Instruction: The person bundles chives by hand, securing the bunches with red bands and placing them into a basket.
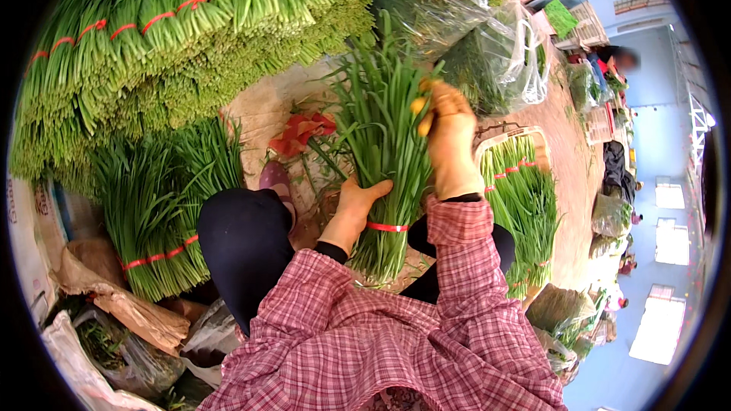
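Observation:
A bunch of long, flat green leaves that look like garlic chives (384, 137) stands between my knees, leaf tips away from me. A red tie (387, 227) circles its stems near the lower end. My left hand (359, 211) is closed round the left side of the bunch above the tie, with the thumb lying across the front. At the bunch's upper right is my right hand (451, 125), its fingers curled in beside the leaves. Yellow coverings (423, 106) show at those fingers. Whatever the right fingers pinch is too hidden to make out.
Stacked red-tied bunches (190, 46) fill the upper left, with another tied bunch (152, 205) by my left knee. On the right, a basket (544, 141) holds more bunches. Clear plastic bags of greens (495, 61) stand ahead. A red cloth piece (301, 134) lies on the floor.

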Demonstrator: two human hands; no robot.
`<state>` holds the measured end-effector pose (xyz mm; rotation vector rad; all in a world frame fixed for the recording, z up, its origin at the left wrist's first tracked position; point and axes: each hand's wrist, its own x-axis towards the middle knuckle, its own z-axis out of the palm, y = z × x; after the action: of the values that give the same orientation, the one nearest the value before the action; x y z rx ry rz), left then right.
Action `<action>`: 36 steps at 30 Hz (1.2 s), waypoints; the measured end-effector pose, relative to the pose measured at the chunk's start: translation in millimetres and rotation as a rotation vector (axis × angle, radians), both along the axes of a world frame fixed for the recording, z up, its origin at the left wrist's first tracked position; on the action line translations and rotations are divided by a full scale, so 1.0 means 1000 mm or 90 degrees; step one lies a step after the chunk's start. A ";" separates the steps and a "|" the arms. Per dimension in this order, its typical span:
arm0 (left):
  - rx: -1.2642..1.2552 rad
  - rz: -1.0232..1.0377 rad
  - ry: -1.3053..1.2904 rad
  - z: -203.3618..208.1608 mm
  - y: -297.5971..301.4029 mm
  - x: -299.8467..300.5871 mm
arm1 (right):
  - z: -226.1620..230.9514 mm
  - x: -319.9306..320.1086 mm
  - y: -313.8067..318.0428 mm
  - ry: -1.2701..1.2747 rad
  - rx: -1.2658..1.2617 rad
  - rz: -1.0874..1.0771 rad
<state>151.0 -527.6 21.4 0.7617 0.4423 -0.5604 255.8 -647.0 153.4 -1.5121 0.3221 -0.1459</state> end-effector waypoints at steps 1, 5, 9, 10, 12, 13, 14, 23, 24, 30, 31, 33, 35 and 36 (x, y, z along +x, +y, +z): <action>-0.025 0.010 -0.002 -0.002 0.000 0.000 | 0.010 0.003 -0.006 -0.078 0.072 -0.034; -0.052 0.058 -0.051 -0.012 -0.004 0.001 | 0.012 -0.007 -0.025 0.112 -0.269 -0.002; -0.038 0.034 -0.035 -0.003 -0.004 0.000 | -0.038 -0.007 -0.027 0.199 -0.656 0.036; -0.036 0.037 -0.034 -0.002 -0.003 0.000 | -0.043 -0.006 -0.029 0.181 -0.597 0.033; -0.031 0.043 -0.025 0.000 -0.001 -0.001 | -0.048 -0.008 -0.030 0.148 -0.479 0.033; -0.037 0.048 -0.018 0.000 -0.001 0.001 | -0.048 -0.007 -0.034 0.153 -0.383 0.031; -0.042 0.051 -0.004 0.000 0.001 0.002 | -0.039 -0.009 -0.029 0.164 -0.286 0.030; -0.135 0.097 0.079 -0.008 0.002 0.004 | -0.027 -0.009 -0.024 -0.022 -0.373 0.050; -0.155 0.103 0.094 -0.012 0.003 0.005 | -0.021 -0.014 -0.022 -0.068 -0.379 0.043; -0.212 0.152 0.184 -0.060 -0.005 0.003 | 0.021 -0.051 -0.016 -0.101 -0.188 -0.019; -0.215 0.158 0.195 -0.064 -0.006 0.001 | 0.028 -0.061 -0.017 -0.142 -0.184 -0.037; -0.213 0.168 0.215 -0.067 -0.001 0.000 | 0.045 -0.076 -0.026 -0.245 -0.073 -0.040; -0.209 0.186 0.214 -0.073 0.002 -0.003 | 0.062 -0.091 -0.051 -0.304 0.066 0.018; -0.204 0.199 0.198 -0.077 0.001 -0.002 | 0.064 -0.095 -0.060 -0.189 -0.064 0.006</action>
<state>149.4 -526.7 -55.4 0.2889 0.7252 -0.4413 160.7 -707.2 217.9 -1.5649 0.0705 -0.3797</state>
